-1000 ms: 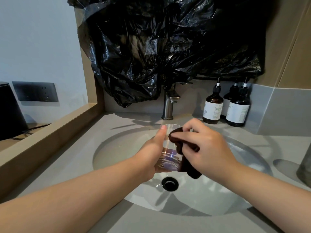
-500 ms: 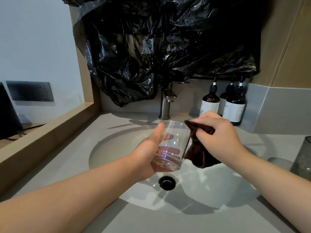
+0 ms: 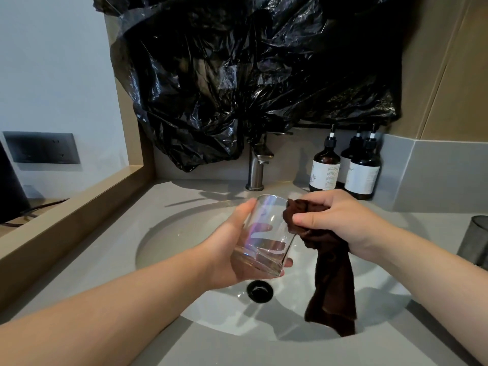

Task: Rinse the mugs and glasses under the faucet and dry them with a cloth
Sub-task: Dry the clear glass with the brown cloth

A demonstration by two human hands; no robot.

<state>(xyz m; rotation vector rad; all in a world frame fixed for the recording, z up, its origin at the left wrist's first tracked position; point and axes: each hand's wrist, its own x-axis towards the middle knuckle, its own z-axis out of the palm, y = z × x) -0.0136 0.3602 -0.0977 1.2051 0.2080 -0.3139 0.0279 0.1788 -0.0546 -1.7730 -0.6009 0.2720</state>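
A clear, iridescent drinking glass (image 3: pixel 266 233) is held tilted over the sink basin (image 3: pixel 169 233) by my left hand (image 3: pixel 227 249), thumb on the near side and fingers behind it. My right hand (image 3: pixel 340 223) grips a dark brown cloth (image 3: pixel 332 281) bunched against the glass's right rim, with the cloth's tail hanging down over the basin. The steel faucet (image 3: pixel 257 167) stands behind the glass, with no water running. A grey glass (image 3: pixel 475 241) stands on the counter at the right edge.
Three brown pump bottles (image 3: pixel 346 167) stand at the back right of the counter. A black plastic bag (image 3: pixel 250 75) covers the wall above the faucet. The black drain (image 3: pixel 260 290) sits in the basin's middle. A wooden ledge (image 3: pixel 68 217) runs along the left.
My right hand has drawn the cloth out of the glass to its right rim, and the cloth now hangs free. The glass has tipped more upright and its whole body shows.
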